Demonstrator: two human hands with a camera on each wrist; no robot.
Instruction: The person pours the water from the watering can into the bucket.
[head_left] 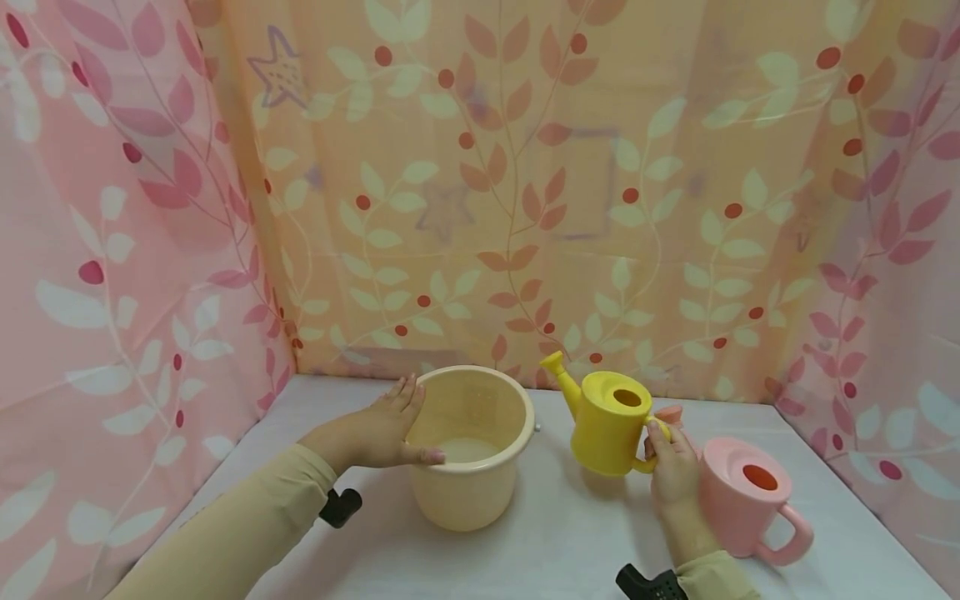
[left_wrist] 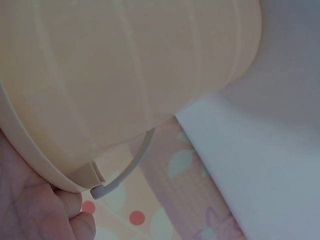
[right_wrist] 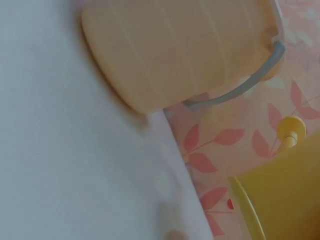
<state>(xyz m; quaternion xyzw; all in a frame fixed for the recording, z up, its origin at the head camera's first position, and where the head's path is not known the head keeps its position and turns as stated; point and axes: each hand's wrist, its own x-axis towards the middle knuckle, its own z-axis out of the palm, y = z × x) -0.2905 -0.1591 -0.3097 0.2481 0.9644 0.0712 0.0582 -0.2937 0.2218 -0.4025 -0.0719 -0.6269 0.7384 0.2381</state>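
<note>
A cream bucket (head_left: 465, 500) stands upright on the table, its grey handle (right_wrist: 240, 92) hanging down at the back. My left hand (head_left: 378, 429) rests against the left side of its rim, fingers stretched along the far side and thumb over the front edge. In the left wrist view, the palm (left_wrist: 30, 210) lies at the rim. My right hand (head_left: 675, 467) grips the handle of a yellow watering can (head_left: 606, 429), holding it to the right of the bucket with its spout toward the upper left. That can's base (right_wrist: 250, 210) shows in the right wrist view.
A pink watering can (head_left: 738, 500) stands right of my right hand, partly hidden by it, its handle to the right. The white table (head_left: 555, 533) is enclosed by leaf-patterned curtains (head_left: 510, 208) at the back and both sides.
</note>
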